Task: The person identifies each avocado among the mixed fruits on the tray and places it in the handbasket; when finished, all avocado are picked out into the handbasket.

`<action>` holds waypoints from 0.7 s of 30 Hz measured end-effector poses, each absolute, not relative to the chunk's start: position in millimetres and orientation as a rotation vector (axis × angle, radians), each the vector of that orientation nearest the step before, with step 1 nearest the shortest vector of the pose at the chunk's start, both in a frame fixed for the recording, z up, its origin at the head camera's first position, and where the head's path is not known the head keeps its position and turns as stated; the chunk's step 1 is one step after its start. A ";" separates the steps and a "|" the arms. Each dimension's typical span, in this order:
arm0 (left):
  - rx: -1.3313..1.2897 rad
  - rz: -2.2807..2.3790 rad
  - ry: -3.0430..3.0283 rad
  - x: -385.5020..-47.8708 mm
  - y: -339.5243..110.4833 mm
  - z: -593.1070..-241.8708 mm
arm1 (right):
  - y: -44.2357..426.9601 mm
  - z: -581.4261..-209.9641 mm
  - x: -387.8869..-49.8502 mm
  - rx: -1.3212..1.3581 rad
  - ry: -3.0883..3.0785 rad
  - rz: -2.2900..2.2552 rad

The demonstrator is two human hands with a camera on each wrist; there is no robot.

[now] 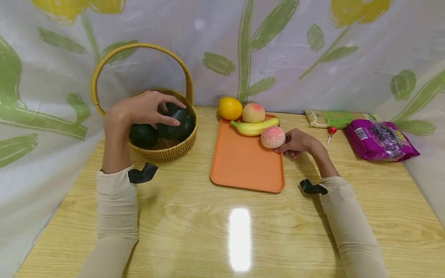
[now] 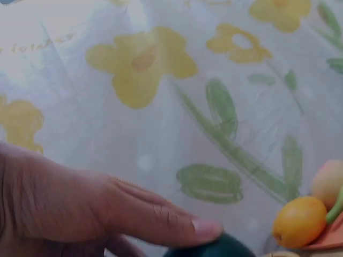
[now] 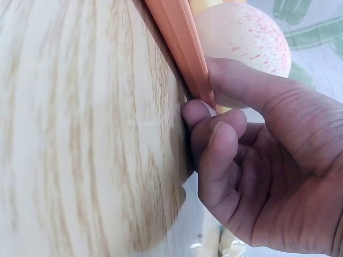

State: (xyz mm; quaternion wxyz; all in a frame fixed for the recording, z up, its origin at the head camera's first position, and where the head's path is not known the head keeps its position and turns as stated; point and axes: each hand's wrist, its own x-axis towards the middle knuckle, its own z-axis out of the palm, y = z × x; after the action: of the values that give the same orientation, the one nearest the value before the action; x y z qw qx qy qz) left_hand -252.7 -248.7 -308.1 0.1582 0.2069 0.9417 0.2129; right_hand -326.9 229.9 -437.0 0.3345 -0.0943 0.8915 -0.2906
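In the wicker basket (image 1: 167, 154) sit two dark green, smooth round fruits; the larger fruit (image 1: 179, 125) is in my left hand (image 1: 142, 110), which holds it from above with thumb and fingers spread round it. Its thumb lies on the green top (image 2: 214, 248) in the left wrist view. My right hand (image 1: 295, 143) pinches the right rim of the orange tray (image 1: 243, 166), thumb above and curled fingers at its underside. Beside that thumb, a speckled pink-white peach (image 1: 272, 137) rests on the tray. A banana (image 1: 255, 127) and another peach (image 1: 253, 113) lie at its far end.
A yellow lemon-like fruit (image 1: 230, 108) sits at the tray's far left corner. To the right lie a red lollipop (image 1: 332, 131), a green-and-tan packet (image 1: 337, 118) and a purple grape-printed bag (image 1: 380, 139). A flower-patterned curtain (image 1: 222, 46) hangs behind; the basket's tall handle (image 1: 139, 45) arches up.
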 end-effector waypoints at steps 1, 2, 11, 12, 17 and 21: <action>0.558 0.603 2.661 -254.7 -251.0 -311.1 | 229.8 -437.2 -326.5 -0.246 2.325 -0.752; 0.525 0.595 2.634 -257.0 -253.0 -314.3 | 229.8 -437.2 -326.2 -0.250 2.327 -0.749; 0.282 0.500 2.456 -273.8 -264.8 -338.5 | 227.7 -435.8 -327.6 -0.279 2.339 -0.759; 0.274 0.482 2.460 -274.6 -265.2 -340.2 | 227.6 -435.7 -327.3 -0.275 2.340 -0.756; 0.238 0.320 2.527 -275.9 -266.5 -343.4 | 227.8 -438.0 -326.5 -0.282 2.320 -0.770; 0.217 0.258 2.553 -280.0 -264.9 -345.1 | 230.2 -439.5 -327.6 -0.282 2.334 -0.763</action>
State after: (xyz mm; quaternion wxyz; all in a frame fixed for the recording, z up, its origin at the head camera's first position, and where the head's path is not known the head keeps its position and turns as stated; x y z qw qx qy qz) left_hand -280.0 -264.9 -345.1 0.2794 0.0807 0.9519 0.0962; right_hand -327.6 230.2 -439.5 0.3289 -0.1079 0.8917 -0.2915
